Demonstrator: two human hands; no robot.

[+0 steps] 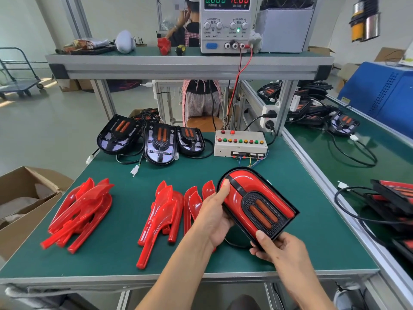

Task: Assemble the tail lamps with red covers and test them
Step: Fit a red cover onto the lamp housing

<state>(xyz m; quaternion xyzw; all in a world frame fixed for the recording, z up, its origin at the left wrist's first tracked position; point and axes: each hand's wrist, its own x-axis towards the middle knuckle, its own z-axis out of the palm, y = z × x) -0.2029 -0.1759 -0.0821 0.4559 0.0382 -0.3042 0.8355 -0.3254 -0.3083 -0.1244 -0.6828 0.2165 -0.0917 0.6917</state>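
Note:
A tail lamp (257, 203) with red covers fitted and a black centre grille is held tilted above the green bench (125, 262). My left hand (213, 217) grips its left side, thumb pressed on the red cover near the rounded top. My right hand (276, 248) grips the lamp's lower squared end, thumb on its edge. Two piles of loose red covers lie on the bench, one (78, 212) at the left and one (172, 211) in the middle. Three uncovered black lamps (159, 143) with wires sit at the back. A beige test box (240, 143) with coloured buttons stands behind the held lamp.
A power supply (226, 24) reading 12.00 V sits on the upper shelf, its red and black leads running down. An open cardboard box (24, 204) stands left of the bench. More black lamps (312, 108) and cables (357, 211) cover the right bench. A person stands behind the frame.

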